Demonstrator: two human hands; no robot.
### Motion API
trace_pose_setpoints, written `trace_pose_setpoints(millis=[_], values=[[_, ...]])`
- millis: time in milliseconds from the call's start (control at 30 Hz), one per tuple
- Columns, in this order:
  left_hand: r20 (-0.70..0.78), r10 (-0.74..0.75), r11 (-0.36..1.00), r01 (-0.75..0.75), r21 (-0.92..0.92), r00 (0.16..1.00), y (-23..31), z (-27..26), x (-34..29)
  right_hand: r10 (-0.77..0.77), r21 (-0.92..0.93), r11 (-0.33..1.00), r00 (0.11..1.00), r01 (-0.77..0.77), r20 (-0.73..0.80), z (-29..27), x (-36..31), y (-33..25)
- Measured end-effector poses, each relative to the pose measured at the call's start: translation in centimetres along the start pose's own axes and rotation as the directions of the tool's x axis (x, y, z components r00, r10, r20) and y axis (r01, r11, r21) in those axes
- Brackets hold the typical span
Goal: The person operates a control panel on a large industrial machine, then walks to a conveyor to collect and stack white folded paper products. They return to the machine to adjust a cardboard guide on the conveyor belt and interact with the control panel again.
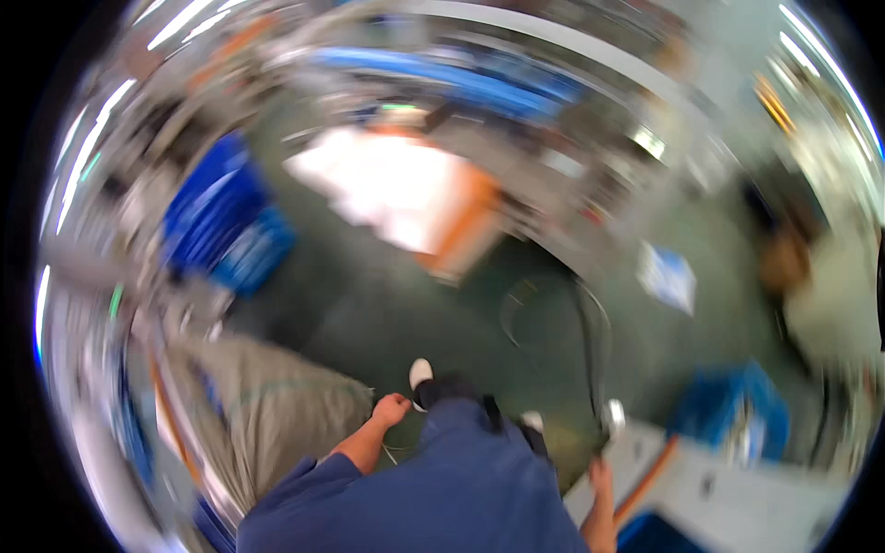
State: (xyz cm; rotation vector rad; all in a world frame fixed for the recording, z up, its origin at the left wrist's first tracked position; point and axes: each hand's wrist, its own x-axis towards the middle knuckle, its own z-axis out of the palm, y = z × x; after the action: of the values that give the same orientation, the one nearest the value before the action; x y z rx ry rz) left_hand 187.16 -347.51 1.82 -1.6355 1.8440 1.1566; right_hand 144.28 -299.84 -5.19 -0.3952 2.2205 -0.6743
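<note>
My left hand [394, 408] hangs beside my blue shirt, just right of a large greyish-green sack [295, 405]. Its fingers look curled in, and nothing shows in them. On the other side, my right hand [601, 477] is held low by the edge of a white table [737, 502]. Motion smears its fingers, so what they do is unclear. A small white object [614, 413] lies close beyond that hand, at the table's corner; whether they touch cannot be told.
Ahead, a bright white sheet-like pile [387, 189] sits by an orange-edged bench [470, 221]. Blue bags [221, 212] stand left, another blue bag [733, 405] right. Cables [585, 332] trail over the green floor [369, 313]. A blurred person [830, 286] is at far right.
</note>
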Motion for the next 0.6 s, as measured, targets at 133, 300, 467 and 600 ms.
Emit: trace_pose_setpoints(millis=[133,300,467,600], values=[[0.001,0.290,0.957,-0.290,-0.030,0.957,11.1,4.9,3.8,0.007,0.047,0.999,0.974,0.004,-0.225,-6.0,4.5,-9.3],[0.127,0.355,0.922,-0.369,0.115,0.926,24.3,5.9,6.7,0.128,0.247,0.966,0.972,-0.077,-0.198,-15.9,9.8,-14.0],[0.074,0.267,0.949,-0.275,0.154,0.961,28.9,6.7,16.7,0.063,0.210,0.978,0.978,-0.021,-0.200,-22.5,16.1,-15.1],[0.194,0.092,0.983,-0.121,0.141,0.977,38.9,9.4,22.3,0.116,0.162,0.984,0.962,-0.078,-0.245,-29.6,23.6,-10.4]])
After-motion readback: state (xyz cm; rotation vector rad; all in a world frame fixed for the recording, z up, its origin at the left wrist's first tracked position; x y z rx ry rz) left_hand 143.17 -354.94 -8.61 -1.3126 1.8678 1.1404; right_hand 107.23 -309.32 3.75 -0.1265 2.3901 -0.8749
